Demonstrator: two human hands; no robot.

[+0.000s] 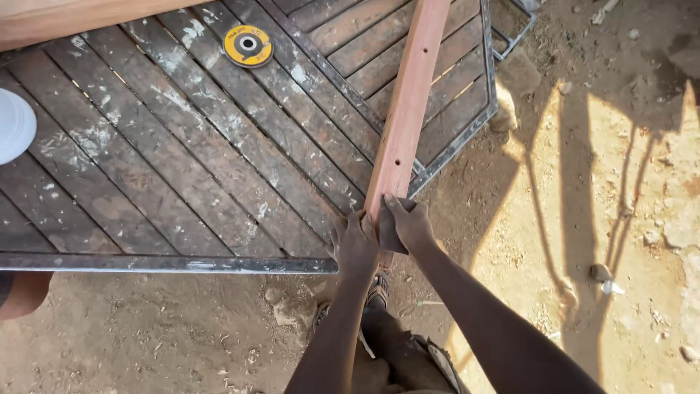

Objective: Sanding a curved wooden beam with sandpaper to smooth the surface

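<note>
Both hands met at the near end of a long reddish wooden plank. The left hand was clenched around the plank's left edge, knuckles up. The right hand pressed a dark folded pad, perhaps sanding paper, against the plank's face, fingers curled over it; the two hands were touching or just beside each other.

The plank ran away from the person, slanting up and slightly right, its near end sticking out past the corner of the counter. Small holes showed along its face. The counter was a dark slatted wooden top in a metal frame, streaked with pale dust and paint. On it, well apart from the hands, lay a yellow grinding disc, and at the far left edge a white round object, only partly in view. Another pale board crossed the upper left corner.

Below the hands, a sandalled foot stood on the sandy ground, where long shadows fell.
</note>
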